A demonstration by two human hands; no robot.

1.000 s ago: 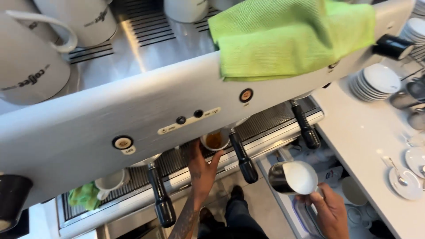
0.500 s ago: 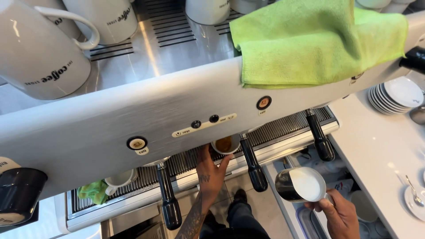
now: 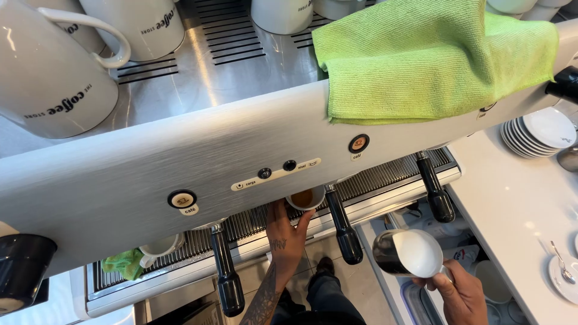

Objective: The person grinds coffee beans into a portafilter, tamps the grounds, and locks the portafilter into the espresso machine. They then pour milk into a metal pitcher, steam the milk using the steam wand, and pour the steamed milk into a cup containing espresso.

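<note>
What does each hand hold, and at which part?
The right hand holds the metal milk pitcher by its handle. The left hand has its fingers on the coffee cup, at its side.

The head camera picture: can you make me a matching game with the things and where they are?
Things:
1. bright green cloth
2. small white cup of coffee
3. shiny steel jug of white milk
4. stack of white saucers

Places:
A. in the right hand
B. on the white counter
C. draped over the machine's top edge
D. on the drip tray, at the left hand

Pairs: 1-C, 2-D, 3-A, 4-B
</note>
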